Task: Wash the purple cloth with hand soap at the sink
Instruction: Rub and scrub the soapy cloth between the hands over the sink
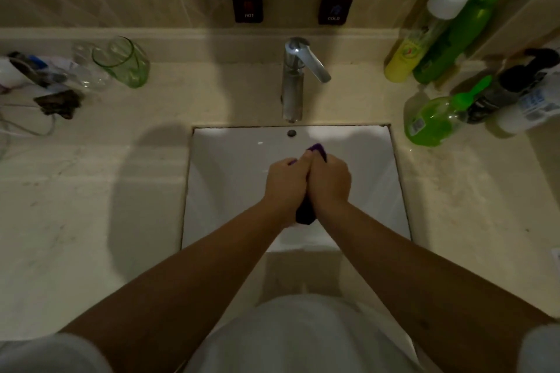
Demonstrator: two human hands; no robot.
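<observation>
Over the white sink basin (230,166), my left hand (286,183) and my right hand (330,182) are pressed side by side, both gripping the purple cloth (305,215). Most of the cloth is hidden between my palms. A small end pokes out past my fingertips and a darker bunch hangs below my wrists. The chrome faucet (295,82) stands behind the basin; I see no water stream. A green hand soap pump bottle (436,119) stands on the counter to the right of the basin.
Beige counter (91,206) surrounds the sink. A green glass (124,62), a clear glass and cables sit at the back left. Yellow and green bottles (436,39) and a white bottle (527,109) crowd the back right. Hot and cold tags hang on the wall.
</observation>
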